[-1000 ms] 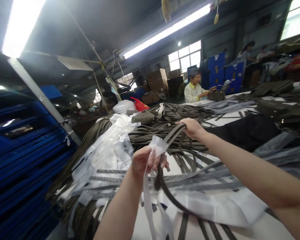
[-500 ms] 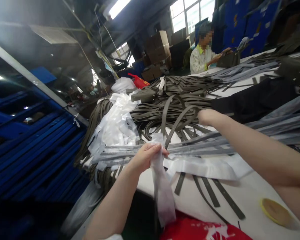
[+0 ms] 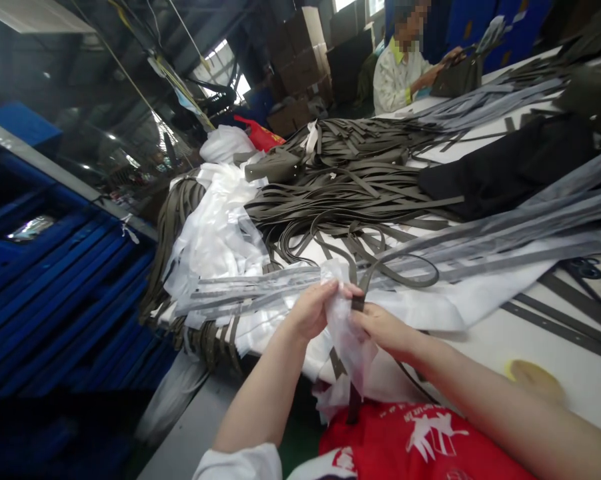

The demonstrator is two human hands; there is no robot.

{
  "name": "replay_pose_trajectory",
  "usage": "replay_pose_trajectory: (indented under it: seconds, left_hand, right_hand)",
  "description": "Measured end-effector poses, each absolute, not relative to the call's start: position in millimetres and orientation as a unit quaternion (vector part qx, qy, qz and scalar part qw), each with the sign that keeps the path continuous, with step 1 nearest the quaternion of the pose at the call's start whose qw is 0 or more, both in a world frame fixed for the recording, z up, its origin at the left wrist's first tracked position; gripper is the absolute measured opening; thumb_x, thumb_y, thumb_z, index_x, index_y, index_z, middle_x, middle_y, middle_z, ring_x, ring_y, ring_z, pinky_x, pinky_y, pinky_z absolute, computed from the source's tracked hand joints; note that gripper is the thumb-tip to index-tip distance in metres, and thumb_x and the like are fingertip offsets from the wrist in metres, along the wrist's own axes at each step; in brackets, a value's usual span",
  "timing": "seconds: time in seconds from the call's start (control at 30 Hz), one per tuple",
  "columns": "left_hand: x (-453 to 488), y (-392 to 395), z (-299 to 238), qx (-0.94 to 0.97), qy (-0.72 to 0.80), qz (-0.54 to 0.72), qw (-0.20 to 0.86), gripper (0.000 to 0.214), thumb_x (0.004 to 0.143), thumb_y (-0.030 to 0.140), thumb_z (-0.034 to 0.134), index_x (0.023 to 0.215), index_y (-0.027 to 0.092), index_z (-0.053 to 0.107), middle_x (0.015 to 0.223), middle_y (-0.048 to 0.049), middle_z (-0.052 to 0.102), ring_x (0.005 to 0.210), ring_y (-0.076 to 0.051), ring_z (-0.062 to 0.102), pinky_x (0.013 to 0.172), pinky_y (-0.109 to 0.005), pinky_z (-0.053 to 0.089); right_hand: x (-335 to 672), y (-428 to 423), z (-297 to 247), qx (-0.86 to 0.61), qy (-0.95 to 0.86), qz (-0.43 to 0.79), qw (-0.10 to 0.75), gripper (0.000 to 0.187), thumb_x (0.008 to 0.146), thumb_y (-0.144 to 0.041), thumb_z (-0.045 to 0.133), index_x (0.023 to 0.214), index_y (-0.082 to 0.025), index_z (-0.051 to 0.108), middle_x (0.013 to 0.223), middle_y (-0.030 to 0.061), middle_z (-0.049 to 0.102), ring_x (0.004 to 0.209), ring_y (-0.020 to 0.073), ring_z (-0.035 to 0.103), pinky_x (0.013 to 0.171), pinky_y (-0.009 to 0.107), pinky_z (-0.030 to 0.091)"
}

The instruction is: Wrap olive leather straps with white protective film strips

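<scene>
My left hand [image 3: 314, 310] pinches the upper part of a long, narrow, clear plastic sleeve [image 3: 353, 347], which hangs down toward my lap. Close beside it, my right hand [image 3: 386, 328] is closed on a dark olive strap [image 3: 359, 301] at the sleeve's edge. The strap loops up and away over the table, and a dark end shows below the sleeve. Whether the strap lies inside the sleeve or behind it, I cannot tell. Behind my hands, bagged straps [image 3: 260, 283] stretch across the table.
A big heap of loose olive straps [image 3: 330, 193] covers the table's middle, with white plastic sleeves [image 3: 215, 233] piled left of it. A yellow tape roll [image 3: 534, 380] lies at right. Black cloth [image 3: 525, 160] sits farther back. Across the table, a person [image 3: 403, 73] handles a dark bag.
My right hand has come from the strap heap to beside my left hand, bringing a strap to the sleeve. The sleeve and left hand have shifted slightly right. The view has tilted downward.
</scene>
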State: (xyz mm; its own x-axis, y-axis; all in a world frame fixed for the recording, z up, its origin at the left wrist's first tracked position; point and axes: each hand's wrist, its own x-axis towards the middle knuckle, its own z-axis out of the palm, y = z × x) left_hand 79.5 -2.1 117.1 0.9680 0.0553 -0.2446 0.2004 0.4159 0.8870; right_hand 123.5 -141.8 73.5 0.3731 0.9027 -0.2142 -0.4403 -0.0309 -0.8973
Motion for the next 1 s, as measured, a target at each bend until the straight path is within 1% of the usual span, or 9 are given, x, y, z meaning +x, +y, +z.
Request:
replay_pose_trajectory:
  seconds: [0.1,0.17,0.27,0.4,0.47,0.6,0.73,0.83,1.0]
  left_hand:
    - [63.1,14.1,118.8,0.528,0.124,0.002,0.840,0.032,0.081,0.042,0.073,0.074,0.011,0.071,0.093,-0.0113,0.072,0.094,-0.028,0.068,0.094,-0.041,0.048]
    - [45.1,23.7,121.7,0.549,0.111,0.006,0.828,0.035,0.086,0.044,0.067,0.073,0.011,0.071,0.089,-0.0119,0.073,0.106,-0.031,0.065,0.102,-0.044,0.044]
    - [17.3,23.9,122.4,0.643,0.053,-0.067,0.761,0.043,0.094,0.045,0.055,0.075,0.011,0.073,0.087,-0.0137,0.074,0.122,-0.031,0.057,0.109,-0.042,0.037]
    - [-3.1,-6.4,108.1,0.688,-0.040,-0.186,0.700,0.053,0.097,0.050,0.046,0.086,0.009,0.076,0.103,-0.0171,0.073,0.103,-0.026,0.066,0.101,-0.036,0.044]
    - [-6.7,-25.3,97.2,0.669,-0.064,-0.196,0.714,0.060,0.097,0.056,0.043,0.086,0.008,0.076,0.100,-0.0177,0.073,0.095,-0.024,0.068,0.096,-0.035,0.048]
    - [-8.7,-40.2,84.2,0.715,-0.031,-0.133,0.686,0.061,0.097,0.056,0.041,0.082,0.008,0.075,0.080,-0.0134,0.071,0.080,-0.019,0.067,0.082,-0.028,0.051]
    - [-4.9,-27.1,89.5,0.789,-0.017,-0.077,0.609,0.055,0.100,0.049,0.039,0.081,0.011,0.074,0.079,-0.0091,0.069,0.078,-0.017,0.064,0.083,-0.027,0.048]
    - [-1.6,-17.3,98.8,0.813,-0.041,-0.080,0.576,0.050,0.101,0.044,0.037,0.083,0.014,0.074,0.086,-0.0081,0.071,0.084,-0.018,0.065,0.089,-0.028,0.047]
    - [-9.3,-6.6,115.5,0.878,-0.046,-0.030,0.476,0.036,0.100,0.031,0.041,0.086,0.018,0.072,0.104,-0.0065,0.072,0.106,-0.020,0.062,0.109,-0.033,0.032]
  right_hand:
    - [140.0,-143.1,75.7,-0.491,-0.178,0.455,0.721,0.052,0.074,-0.065,0.067,0.071,-0.014,0.062,0.068,0.0008,0.062,0.058,0.0092,0.049,0.056,0.023,0.038]
    - [153.7,-145.3,76.8,-0.478,-0.113,0.417,0.765,0.054,0.069,-0.068,0.071,0.072,-0.015,0.063,0.068,0.0007,0.063,0.056,0.0085,0.049,0.053,0.021,0.037]
    - [171.0,-148.2,76.6,-0.472,0.001,0.356,0.807,0.057,0.057,-0.067,0.081,0.075,-0.016,0.064,0.063,-0.0013,0.061,0.051,0.0076,0.049,0.047,0.019,0.036]
    - [184.2,-148.8,75.8,-0.451,0.026,0.305,0.838,0.056,0.054,-0.065,0.083,0.074,-0.017,0.063,0.062,-0.0014,0.059,0.051,0.0069,0.048,0.045,0.017,0.036]
    - [188.1,-149.3,75.4,-0.454,0.026,0.285,0.844,0.057,0.054,-0.067,0.082,0.073,-0.016,0.064,0.063,-0.0004,0.059,0.053,0.0077,0.049,0.047,0.017,0.037]
    - [183.9,-157.1,72.8,-0.521,-0.001,0.299,0.800,0.062,0.058,-0.073,0.076,0.079,-0.015,0.069,0.060,-0.0017,0.052,0.052,0.0067,0.040,0.045,0.018,0.030]
    - [152.9,-166.6,68.9,-0.564,-0.157,0.432,0.686,0.051,0.067,-0.058,0.077,0.090,-0.013,0.073,0.057,-0.0042,0.043,0.053,0.0071,0.032,0.047,0.021,0.024]
    - [130.9,-169.5,66.7,-0.567,-0.230,0.470,0.635,0.045,0.075,-0.056,0.070,0.088,-0.014,0.072,0.058,-0.0031,0.046,0.055,0.0090,0.037,0.051,0.024,0.029]
    - [143.8,-184.2,72.2,-0.625,-0.197,0.382,0.652,0.057,0.080,-0.068,0.060,0.101,-0.016,0.073,0.063,0.0001,0.053,0.061,0.0130,0.048,0.053,0.025,0.038]
